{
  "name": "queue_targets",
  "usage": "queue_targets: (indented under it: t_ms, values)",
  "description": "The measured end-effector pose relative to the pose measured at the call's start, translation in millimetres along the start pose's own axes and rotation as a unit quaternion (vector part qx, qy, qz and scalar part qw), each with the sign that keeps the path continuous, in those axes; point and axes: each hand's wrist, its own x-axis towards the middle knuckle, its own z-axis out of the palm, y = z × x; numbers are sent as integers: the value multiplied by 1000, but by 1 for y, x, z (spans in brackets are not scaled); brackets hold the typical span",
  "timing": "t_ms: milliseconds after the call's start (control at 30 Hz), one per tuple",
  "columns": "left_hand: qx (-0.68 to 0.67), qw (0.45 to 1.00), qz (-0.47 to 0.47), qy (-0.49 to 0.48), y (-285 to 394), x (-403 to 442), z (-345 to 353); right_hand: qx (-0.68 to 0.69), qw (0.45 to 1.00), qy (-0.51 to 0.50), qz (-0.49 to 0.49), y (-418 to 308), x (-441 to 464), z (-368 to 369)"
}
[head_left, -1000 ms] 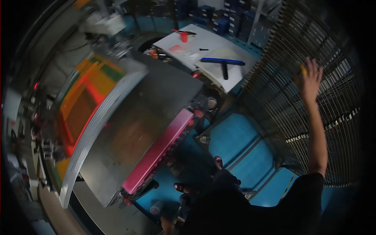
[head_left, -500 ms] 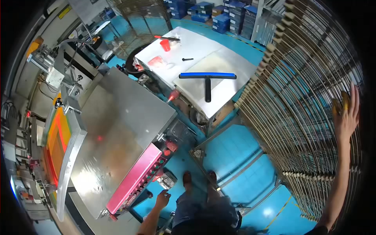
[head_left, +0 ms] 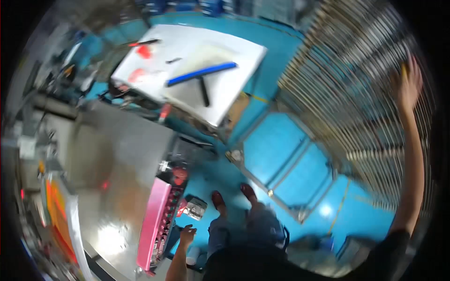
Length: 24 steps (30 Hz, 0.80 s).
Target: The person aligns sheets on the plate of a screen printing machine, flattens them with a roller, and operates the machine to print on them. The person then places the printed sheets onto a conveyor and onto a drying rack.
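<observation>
My right hand is stretched out at the far right against the wire drying rack, with its fingers extended over the rack's thin bars. A yellowish patch shows by its fingers, too blurred to name. Low in the view, my left hand hangs beside the pink control panel of a machine. Its fingers are loosely curled, and I see nothing in them. A T-shaped tool with a blue bar and black handle lies on the white table, away from both hands.
A flat metal machine bed fills the left, with an orange framed screen at its side. On the table are a red cup and a small dark object. A low metal frame stands on the blue floor.
The view has swung, so the table and tool appear further left and the rack has turned. My right hand stays at the rack. My left hand still hangs low. The picture is more blurred.
</observation>
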Motion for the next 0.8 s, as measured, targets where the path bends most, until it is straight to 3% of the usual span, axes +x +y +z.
queue_targets:
  t_ms: [67,100,133,200,233,267,367,400,467,533,567,600,633,700,800]
  values:
    - [79,995,62,-15,-41,-5,-15,84,996,4,32,-20,18,-16]
    - [108,989,101,2,-84,-10,-24,30,998,15,-57,4,3,7]
    - [1,999,36,9,-70,-27,-26,-23,999,-18,-25,11,-3,15]
    - [-232,967,-82,66,-49,-60,-32,-74,996,-44,11,24,-10,29]
    - [-460,882,-95,-37,-78,-60,-39,-71,997,-40,14,29,-15,37]
    - [-640,742,-155,-126,-103,-59,-44,-68,997,-36,17,33,-19,45]
    - [-626,755,-145,-130,-82,-82,-18,25,998,50,-32,55,-33,74]
    - [-530,828,-133,-127,-73,-83,-5,11,995,81,-58,66,-39,87]
    - [-326,935,-97,-99,-52,-85,16,33,998,39,25,62,-36,82]
    - [-189,970,-134,-67,6,-85,40,-19,998,48,25,74,-43,101]
    - [-239,957,-166,-20,92,-99,49,-16,998,27,49,68,-44,95]
    - [-241,954,-176,-13,116,-92,51,-99,992,76,9,79,-51,118]
    - [-244,952,-185,-8,134,-85,53,-105,987,-91,74,109,-78,153]
    - [-232,952,-201,-4,165,-58,52,-123,961,-217,116,134,-102,196]
    - [-187,963,-191,-26,203,4,57,-160,980,-103,51,146,-100,229]
